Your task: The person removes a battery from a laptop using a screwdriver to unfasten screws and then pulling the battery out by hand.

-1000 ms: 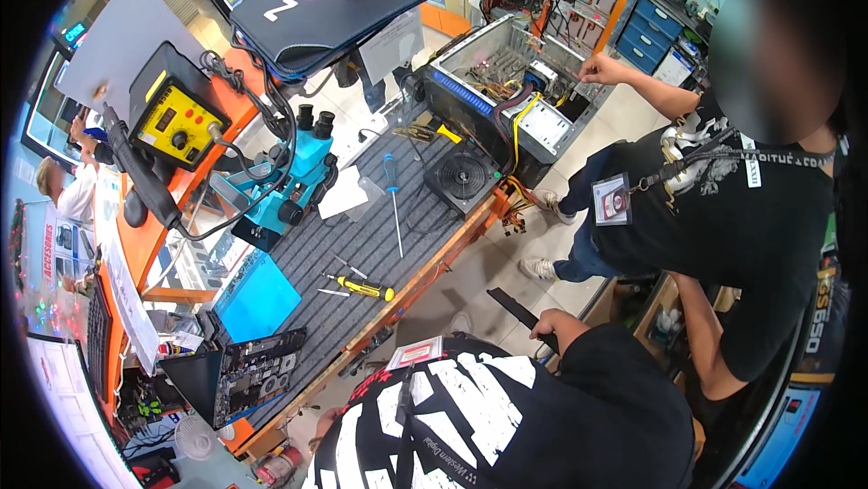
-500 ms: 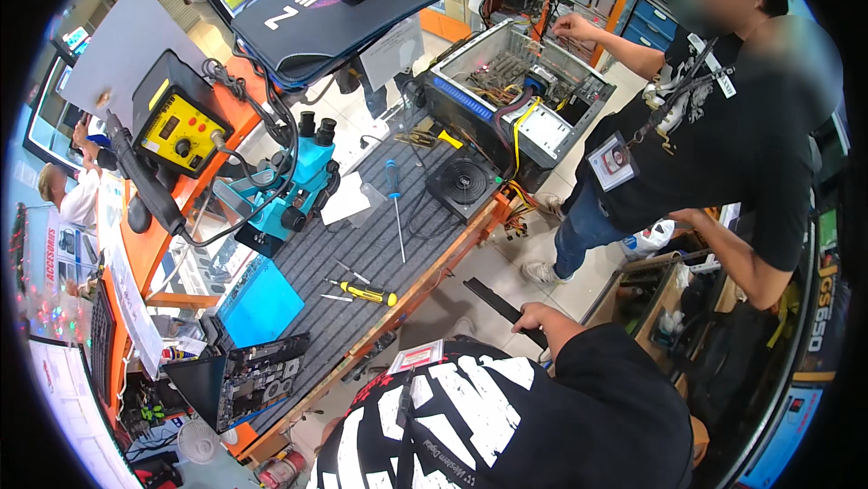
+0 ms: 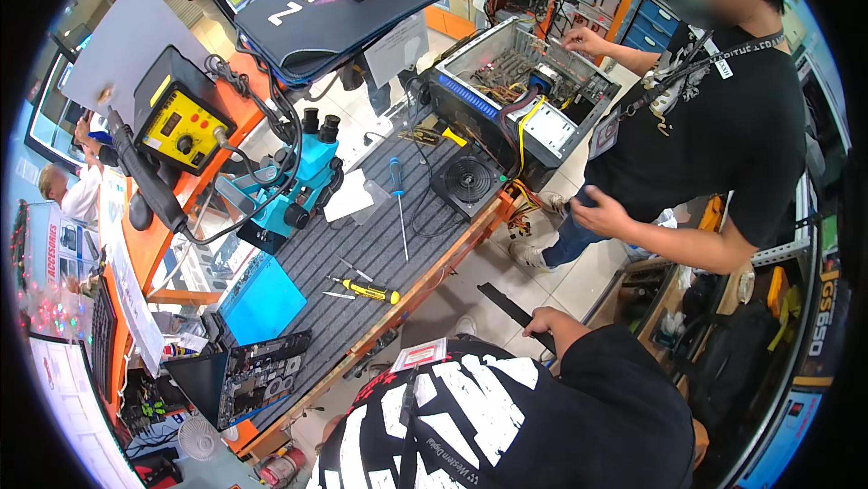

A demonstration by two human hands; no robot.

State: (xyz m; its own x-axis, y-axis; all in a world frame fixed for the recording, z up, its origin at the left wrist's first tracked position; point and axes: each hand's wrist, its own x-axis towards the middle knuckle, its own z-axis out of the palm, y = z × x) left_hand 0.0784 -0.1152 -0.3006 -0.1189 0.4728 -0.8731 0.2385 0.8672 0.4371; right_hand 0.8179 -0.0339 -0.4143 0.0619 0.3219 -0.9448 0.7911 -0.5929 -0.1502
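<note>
My right hand [image 3: 554, 323] is closed around one end of a long, flat black bar [image 3: 508, 305], held out over the floor beside the bench. The bar's exact kind does not show. My left hand is out of the picture. Nearest on the striped bench mat [image 3: 353, 249] lies a yellow-and-black screwdriver [image 3: 372, 293], with small thin tools beside it. Farther back rest a blue-handled screwdriver [image 3: 396, 182] and a black power supply unit [image 3: 467, 180] with a round fan. An opened laptop [image 3: 262, 376] with bare inner boards stands at the bench's near left.
Across from me a co-worker in a black shirt [image 3: 714, 136] stands by an open computer case [image 3: 551, 132]. A teal microscope [image 3: 312, 168], a yellow hot-air station [image 3: 183, 125] and a blue pad [image 3: 265, 301] line the left. Open drawers [image 3: 665, 308] stand at right.
The co-worker's lower hand has come forward from the hip, with open fingers. My right hand and the black bar have shifted slightly right in the picture; my grip stays the same.
</note>
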